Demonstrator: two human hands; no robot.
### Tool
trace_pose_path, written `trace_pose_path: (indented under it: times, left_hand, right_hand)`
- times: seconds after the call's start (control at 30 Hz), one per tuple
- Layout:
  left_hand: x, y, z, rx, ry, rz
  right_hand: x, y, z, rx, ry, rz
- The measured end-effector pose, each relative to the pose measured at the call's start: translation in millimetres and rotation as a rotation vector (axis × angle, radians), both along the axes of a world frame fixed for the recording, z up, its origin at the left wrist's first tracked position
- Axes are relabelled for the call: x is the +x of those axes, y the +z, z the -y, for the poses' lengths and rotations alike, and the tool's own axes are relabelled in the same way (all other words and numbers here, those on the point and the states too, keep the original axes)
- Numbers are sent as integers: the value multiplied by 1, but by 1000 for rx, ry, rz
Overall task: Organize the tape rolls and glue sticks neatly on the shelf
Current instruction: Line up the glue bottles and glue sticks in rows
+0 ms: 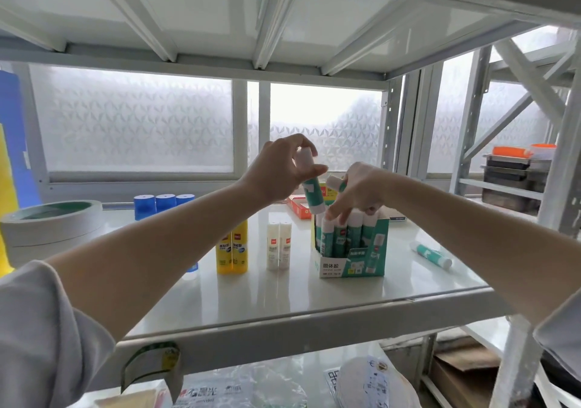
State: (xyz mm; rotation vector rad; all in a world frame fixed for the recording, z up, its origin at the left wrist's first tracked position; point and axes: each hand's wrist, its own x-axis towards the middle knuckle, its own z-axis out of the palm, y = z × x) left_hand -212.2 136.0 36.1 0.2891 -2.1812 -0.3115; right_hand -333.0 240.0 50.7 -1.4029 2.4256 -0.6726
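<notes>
Two hands (283,168) over teal box (352,263) labelled 固体胶, green glue sticks (342,234)

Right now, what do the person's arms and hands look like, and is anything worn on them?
Both hands, the left hand and the right hand, are bare: no gloves, and no rings or watch that I can see. The forearms are uncovered too. Loose light grey sleeves are pushed up towards the elbows, one on each arm, plain fabric with no visible markings.
</notes>
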Motion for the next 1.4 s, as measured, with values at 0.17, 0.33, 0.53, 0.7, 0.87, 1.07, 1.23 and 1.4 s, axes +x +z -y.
trace_pose_path:
  times: [0.17, 0.33, 0.53, 0.7, 0.87, 1.07, 1.23, 1.4]
  left_hand:
    - [-15, 8, -12, 49, -9, 16]
    - [-38, 14, -28, 211, -67, 49]
    - [-53, 11, -30, 356, -94, 116]
    - [-57, 0, -32, 381, -120, 143]
    - [-60, -12, -31, 446, -163, 120]
    - [-61, -15, -27, 409, -155, 154]
    - [-53, -17, -15, 341, -81, 146]
    - [-44, -21, -9, 306, -47, 158]
  right_hand:
    - [-17, 30, -25, -82, 76, 29]
    - [-28, 34, -42, -167, 138, 90]
    - [-39, 30, -51, -225, 108, 37]
    - [-47, 22, -46, -357, 186, -19]
    - [-50, 16, -41, -339, 210, -142]
    - [-61, 7, -38, -235, 156, -149]
    - [-70, -9, -37, -164, 129, -176]
    - [-72, -10, -35, -112, 91, -172]
